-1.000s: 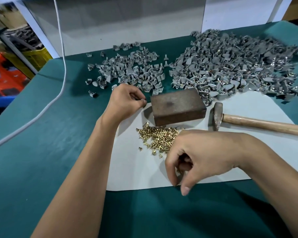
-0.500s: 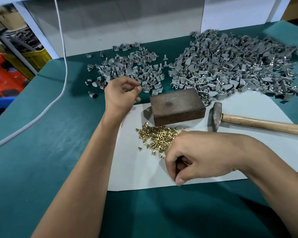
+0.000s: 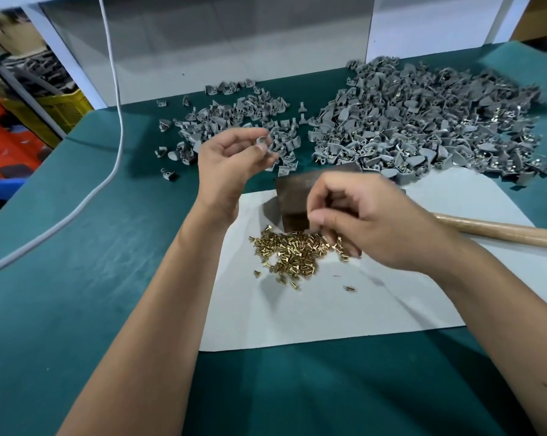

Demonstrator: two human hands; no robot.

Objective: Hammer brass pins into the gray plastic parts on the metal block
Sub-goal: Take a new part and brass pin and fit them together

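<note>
gray plastic part (image 3: 261, 141) pinched between left hand (image 3: 231, 158) thumb and forefinger, raised over the smaller gray pile (image 3: 234, 121). right hand (image 3: 369, 221) fingers curled above brass pins (image 3: 292, 254) on white sheet (image 3: 329, 309); whether it holds a pin, cannot tell. metal block (image 3: 292, 196) partly hidden behind it. hammer handle (image 3: 502, 231) lies right. bare sheet toward near edge.

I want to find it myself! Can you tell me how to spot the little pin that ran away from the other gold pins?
Find the white paper sheet on the green table. On it lies a pile of brass pins, just below the brown metal block. The stray pin lies alone on bare paper, nearer you and right of the pile.
</note>
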